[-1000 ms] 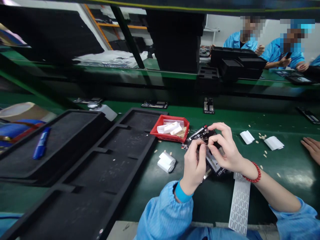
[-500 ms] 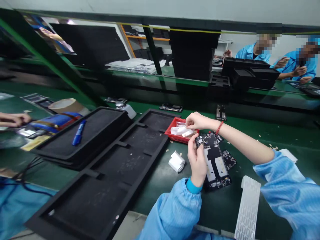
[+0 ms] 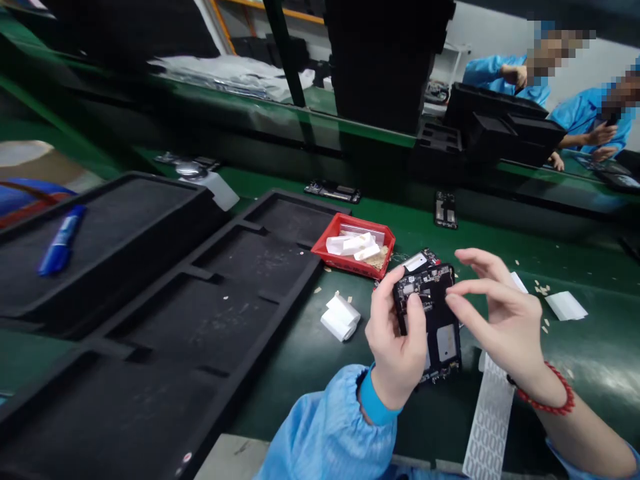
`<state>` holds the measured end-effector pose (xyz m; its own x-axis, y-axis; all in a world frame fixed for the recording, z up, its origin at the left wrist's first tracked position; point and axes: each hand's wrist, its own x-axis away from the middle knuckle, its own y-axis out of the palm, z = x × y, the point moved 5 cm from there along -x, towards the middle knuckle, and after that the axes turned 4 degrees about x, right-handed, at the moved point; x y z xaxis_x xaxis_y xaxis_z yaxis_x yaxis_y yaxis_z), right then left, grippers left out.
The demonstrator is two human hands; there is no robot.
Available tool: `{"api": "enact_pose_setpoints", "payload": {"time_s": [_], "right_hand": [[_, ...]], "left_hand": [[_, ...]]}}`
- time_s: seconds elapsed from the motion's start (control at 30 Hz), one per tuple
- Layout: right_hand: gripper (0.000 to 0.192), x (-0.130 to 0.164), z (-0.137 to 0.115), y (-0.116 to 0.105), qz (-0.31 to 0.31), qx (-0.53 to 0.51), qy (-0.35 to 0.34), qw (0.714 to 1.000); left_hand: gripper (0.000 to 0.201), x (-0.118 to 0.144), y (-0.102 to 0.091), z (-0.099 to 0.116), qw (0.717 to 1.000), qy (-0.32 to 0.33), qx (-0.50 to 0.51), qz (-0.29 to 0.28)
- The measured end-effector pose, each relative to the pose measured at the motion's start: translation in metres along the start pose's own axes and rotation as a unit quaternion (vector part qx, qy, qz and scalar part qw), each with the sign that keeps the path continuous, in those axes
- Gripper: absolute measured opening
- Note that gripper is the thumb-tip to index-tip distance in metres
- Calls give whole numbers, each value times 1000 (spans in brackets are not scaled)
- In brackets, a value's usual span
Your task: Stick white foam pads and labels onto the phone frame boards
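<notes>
My left hand (image 3: 397, 340) grips an opened phone body (image 3: 445, 310) by its left side, thumb across the circuit board at its top. The phone is tilted up above the bench, its inner side with black film and pale metal plates facing me. My right hand (image 3: 510, 323) is at the phone's upper right edge, thumb and forefinger pinched together and other fingers raised. Whatever is in that pinch is too small to make out. Just behind lies another phone part (image 3: 417, 261), partly covered. A red bin (image 3: 350, 265) with folded white papers and small tan pieces stands beyond my left hand.
A long black compartment tray (image 3: 260, 320) runs along the left, beside stacked black trays (image 3: 150, 200) bearing a blue marker (image 3: 63, 240). Crumpled white paper (image 3: 341, 317) and a label strip (image 3: 487, 417) lie on the green bench (image 3: 295, 393). Two co-workers sit across at back right.
My right hand has moved from the red bin back to the phone's upper right edge. My left hand keeps the phone, now tilted more upright. The view has shifted down and closer.
</notes>
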<state>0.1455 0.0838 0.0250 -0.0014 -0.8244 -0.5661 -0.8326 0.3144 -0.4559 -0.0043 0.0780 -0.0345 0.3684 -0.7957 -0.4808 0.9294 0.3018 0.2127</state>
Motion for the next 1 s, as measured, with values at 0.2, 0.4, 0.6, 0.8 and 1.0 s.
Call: {"api": "enact_pose_setpoints", "payload": {"time_s": [0.2,0.4,0.6,0.8,1.0], "right_hand": [[10,4,-9,16,-15,-25,19,999],[12,5,-12,17,-19,-21,19,999],[14,6,-16,19,-1,-30,17,999],[17,6,-19,20,12,-57,26,998],[17,8,-23,19,21,-62,38,997]], "left_hand": [[37,5,-2,4,999,31,-34,-2],[38,5,-3,10,998,49,-38,5],[43,8,-5,12,997,53,-50,9],[45,10,-6,15,995,70,-73,26],[49,10,-5,18,993,89,-62,39]]}}
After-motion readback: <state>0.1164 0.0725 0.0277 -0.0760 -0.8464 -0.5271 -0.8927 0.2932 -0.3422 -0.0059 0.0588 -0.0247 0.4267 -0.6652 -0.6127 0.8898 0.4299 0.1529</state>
